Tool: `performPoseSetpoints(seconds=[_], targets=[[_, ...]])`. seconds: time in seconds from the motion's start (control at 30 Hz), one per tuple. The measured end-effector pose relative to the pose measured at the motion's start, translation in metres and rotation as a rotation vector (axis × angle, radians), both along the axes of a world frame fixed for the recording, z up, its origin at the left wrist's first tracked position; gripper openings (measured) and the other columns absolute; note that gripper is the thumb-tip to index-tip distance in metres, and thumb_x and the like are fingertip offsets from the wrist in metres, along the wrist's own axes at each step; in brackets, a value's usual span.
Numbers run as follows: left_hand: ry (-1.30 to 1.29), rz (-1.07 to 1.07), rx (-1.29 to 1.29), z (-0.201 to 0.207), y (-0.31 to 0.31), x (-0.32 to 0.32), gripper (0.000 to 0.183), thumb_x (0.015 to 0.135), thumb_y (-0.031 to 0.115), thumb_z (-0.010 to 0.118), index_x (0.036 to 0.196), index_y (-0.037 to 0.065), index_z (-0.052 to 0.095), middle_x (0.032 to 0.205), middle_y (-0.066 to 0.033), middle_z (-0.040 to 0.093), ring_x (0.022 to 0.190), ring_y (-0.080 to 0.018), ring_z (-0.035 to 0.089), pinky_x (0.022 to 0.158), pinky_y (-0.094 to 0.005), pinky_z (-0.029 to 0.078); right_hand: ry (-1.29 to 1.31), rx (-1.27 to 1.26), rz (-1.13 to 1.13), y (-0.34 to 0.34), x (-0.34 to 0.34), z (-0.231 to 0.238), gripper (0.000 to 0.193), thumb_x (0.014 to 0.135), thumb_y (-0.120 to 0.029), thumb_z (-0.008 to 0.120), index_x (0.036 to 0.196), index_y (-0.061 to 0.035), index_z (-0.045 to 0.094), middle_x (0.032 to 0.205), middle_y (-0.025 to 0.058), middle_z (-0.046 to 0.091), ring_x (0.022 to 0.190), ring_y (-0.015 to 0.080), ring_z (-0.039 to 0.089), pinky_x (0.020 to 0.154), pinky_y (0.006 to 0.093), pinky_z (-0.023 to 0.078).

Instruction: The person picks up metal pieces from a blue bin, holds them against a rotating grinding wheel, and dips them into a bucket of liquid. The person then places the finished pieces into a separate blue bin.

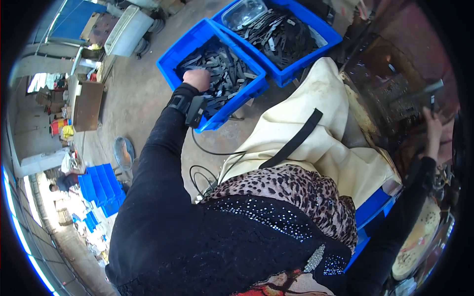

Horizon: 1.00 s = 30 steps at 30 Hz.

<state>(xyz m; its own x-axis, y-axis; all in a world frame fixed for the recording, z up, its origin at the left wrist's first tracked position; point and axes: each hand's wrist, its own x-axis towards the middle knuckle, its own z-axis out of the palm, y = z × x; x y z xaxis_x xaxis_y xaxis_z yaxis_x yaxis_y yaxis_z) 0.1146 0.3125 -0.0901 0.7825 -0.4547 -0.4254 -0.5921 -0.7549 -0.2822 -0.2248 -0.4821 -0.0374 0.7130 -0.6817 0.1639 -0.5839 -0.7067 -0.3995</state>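
Observation:
My left hand (197, 79) is at the near left side of a blue plastic bin (173, 52) full of dark flat metal pieces (229, 74). It looks closed, with its fingers turned down and out of sight, so whether it grips a piece is hidden. A black band with a small box (195, 111) is strapped to that wrist. At the far right, my right hand (433, 129) is raised beside a dark, oily machine bed (390, 101). Its fingers look pinched at a small dark piece (432, 101) with a pale end. A blurred metal bar (434, 86) lies just above it.
A second blue bin (323, 49) holds more dark pieces and a clear plastic tray (242, 14). A cream apron (296, 118) covers my lap, a black strip (294, 138) lying on it. Cables (200, 175) hang at my left. Stacked blue bins (101, 185) stand farther left.

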Motion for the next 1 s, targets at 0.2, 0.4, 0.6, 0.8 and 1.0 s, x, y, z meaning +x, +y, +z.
performPoseSetpoints(seconds=[0.2, 0.4, 0.6, 0.8, 1.0], targets=[[0.162, 0.033, -0.029, 0.022, 0.024, -0.021, 0.019, 0.076, 0.012, 0.054, 0.079, 0.004, 0.07, 0.08, -0.016, 0.07, 0.08, -0.033, 0.069, 0.063, -0.0451, 0.054, 0.243, 0.188, -0.04, 0.144, -0.047, -0.005, 0.037, 0.085, -0.031, 0.064, 0.104, 0.0007, 0.067, 0.097, 0.0221, 0.068, 0.095, 0.0329, 0.065, 0.084, 0.0389, 0.048], [-0.117, -0.071, -0.425, 0.087, -0.092, -0.018, 0.041, 0.083, 0.007, 0.051, 0.123, 0.012, 0.059, 0.091, -0.0172, 0.068, 0.087, -0.0355, 0.066, 0.071, -0.0469, 0.052, 0.154, -0.074, -0.258, 0.171, -0.101, -0.021, 0.032, 0.091, -0.035, 0.058, 0.111, -0.0123, 0.066, 0.099, 0.0201, 0.067, 0.093, 0.0385, 0.064, 0.079, 0.0457, 0.05], [-0.241, 0.062, -0.846, 0.044, -0.158, -0.02, 0.041, 0.088, 0.008, 0.049, 0.129, 0.009, 0.053, 0.084, -0.0225, 0.066, 0.079, -0.038, 0.064, 0.066, -0.0481, 0.049, -0.203, -0.285, -0.559, 0.255, -0.142, -0.022, 0.027, 0.094, -0.027, 0.058, 0.109, -0.0054, 0.065, 0.094, 0.019, 0.067, 0.089, 0.0373, 0.064, 0.073, 0.0421, 0.05], [0.079, 0.272, -1.535, 0.015, -0.226, -0.091, 0.02, 0.095, 0.009, 0.053, 0.111, -0.003, 0.058, 0.079, -0.0039, 0.059, 0.071, -0.0108, 0.053, 0.066, -0.0267, 0.046, -0.355, -0.236, -0.746, 0.306, -0.216, -0.073, 0.024, 0.095, -0.021, 0.058, 0.108, -0.0013, 0.064, 0.088, 0.0166, 0.067, 0.076, 0.0292, 0.064, 0.07, 0.0368, 0.05], [0.708, -0.144, -1.584, 0.044, -0.298, -0.165, 0.009, 0.095, 0.009, 0.058, 0.101, 0.003, 0.062, 0.076, 0.0065, 0.054, 0.067, -0.0021, 0.048, 0.059, -0.0186, 0.04, -0.595, 0.159, -0.475, 0.33, -0.137, -0.018, 0.021, 0.094, -0.017, 0.06, 0.106, -0.0005, 0.065, 0.085, 0.0169, 0.067, 0.07, 0.0178, 0.059, 0.066, 0.0305, 0.048]])
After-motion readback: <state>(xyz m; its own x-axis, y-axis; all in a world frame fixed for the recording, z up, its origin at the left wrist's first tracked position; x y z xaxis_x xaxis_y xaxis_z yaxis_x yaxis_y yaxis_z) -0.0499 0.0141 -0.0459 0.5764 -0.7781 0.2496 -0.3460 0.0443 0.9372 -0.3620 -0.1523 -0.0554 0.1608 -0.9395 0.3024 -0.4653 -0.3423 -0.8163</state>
